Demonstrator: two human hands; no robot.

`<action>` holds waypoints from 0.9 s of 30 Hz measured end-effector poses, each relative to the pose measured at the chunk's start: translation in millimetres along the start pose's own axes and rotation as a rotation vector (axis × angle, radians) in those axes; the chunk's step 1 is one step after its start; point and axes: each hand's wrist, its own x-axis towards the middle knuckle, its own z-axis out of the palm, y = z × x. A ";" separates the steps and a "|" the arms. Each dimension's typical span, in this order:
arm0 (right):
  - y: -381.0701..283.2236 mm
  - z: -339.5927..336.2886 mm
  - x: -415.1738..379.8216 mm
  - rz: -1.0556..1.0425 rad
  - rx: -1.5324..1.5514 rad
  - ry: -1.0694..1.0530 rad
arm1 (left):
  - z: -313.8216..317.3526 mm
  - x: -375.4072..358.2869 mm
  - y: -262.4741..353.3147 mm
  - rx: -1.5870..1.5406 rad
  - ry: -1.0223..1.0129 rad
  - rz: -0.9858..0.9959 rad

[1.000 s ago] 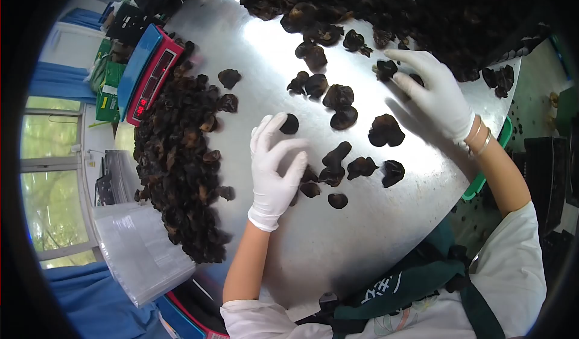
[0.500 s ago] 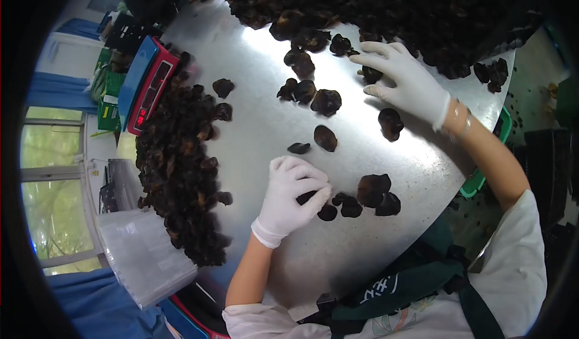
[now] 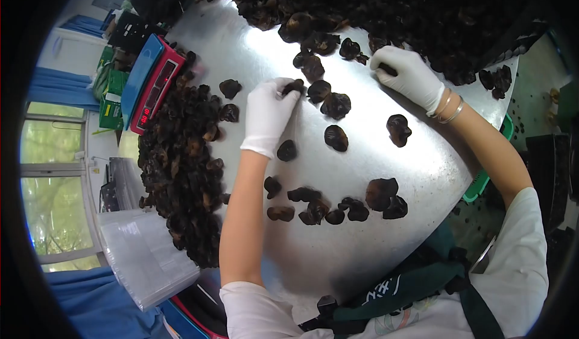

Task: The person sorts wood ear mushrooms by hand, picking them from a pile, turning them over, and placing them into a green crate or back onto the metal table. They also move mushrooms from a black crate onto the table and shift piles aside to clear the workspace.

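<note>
White gloves cover both hands. My left hand (image 3: 269,111) pinches a small dark fungus piece (image 3: 294,87) at the middle of the metal table (image 3: 362,158). Beside its fingertips lie more dark pieces (image 3: 335,105). My right hand (image 3: 408,75) is closed around a dark piece (image 3: 387,69) at the lower edge of the large dark heap (image 3: 386,4). A single piece (image 3: 398,130) rests below my right hand. Nearer my body, several loose pieces (image 3: 314,211) lie in a rough row, with a larger brown one (image 3: 381,193) to their right.
A long pile of dark pieces (image 3: 181,176) runs along the left side. Beyond it stands a red and blue scale (image 3: 155,85) with a lit display. Clear plastic bags (image 3: 142,251) lie at the lower left. A green basket (image 3: 477,186) shows past the table's right edge.
My left hand has moved up the table from the lower row, uncovering pieces there, and now pinches another. My right hand has closed on a piece. The view has shifted slightly.
</note>
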 end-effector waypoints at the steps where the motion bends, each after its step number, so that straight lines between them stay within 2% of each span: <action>1: -6.5 -7.2 -2.3 0.151 0.109 -0.002 | -1.8 2.7 2.1 -0.027 0.006 -0.038; 2: -16.3 -17.9 -6.6 0.299 0.217 -0.003 | -3.3 1.1 7.2 -0.030 0.061 -0.070; 4: -33.5 -37.6 -14.0 0.640 0.504 -0.006 | -6.8 -2.5 35.2 -0.249 0.024 -0.053; 5: -36.6 -45.2 -21.1 0.614 0.601 0.032 | -5.1 -5.7 53.3 -0.360 -0.004 -0.047; 7: -47.1 -59.2 -31.0 0.611 0.624 0.127 | 5.9 -12.3 101.3 -0.577 -0.212 -0.139; 9: -44.1 -69.4 -47.5 0.553 0.421 0.160 | 52.3 -22.9 117.0 -0.785 -0.359 0.102; 10: -40.9 -75.8 -57.9 0.521 0.322 0.177 | 70.3 -32.4 129.1 -0.614 -0.268 0.300; 11: -37.6 -83.6 -70.9 0.586 0.175 0.179 | 82.4 -44.6 138.6 -0.436 -0.176 0.491; 13: -24.0 -94.9 -92.9 0.300 -0.415 0.257 | 90.6 -70.0 148.3 -0.118 -0.070 0.688; 14: -24.2 -100.9 -99.4 0.291 -0.495 0.244 | 92.6 -78.4 150.4 0.046 -0.011 0.779; 17: -47.5 -90.6 -87.2 0.085 -0.413 0.217 | 81.1 -90.7 137.6 0.312 -0.318 0.701; 20: -73.4 -48.9 -61.6 -0.056 -0.367 0.076 | 70.1 -95.5 109.6 0.214 -0.187 0.692; 22: -61.0 -30.8 -56.6 -0.100 -0.473 0.018 | 51.2 -98.6 88.6 0.337 -0.185 0.588; 25: -42.4 -60.7 -76.5 0.240 -0.393 -0.209 | 6.1 -113.1 45.2 0.398 -0.098 0.384; 27: -9.7 -84.5 -107.6 0.257 -0.534 -0.051 | -20.9 -128.3 14.9 0.372 -0.031 0.274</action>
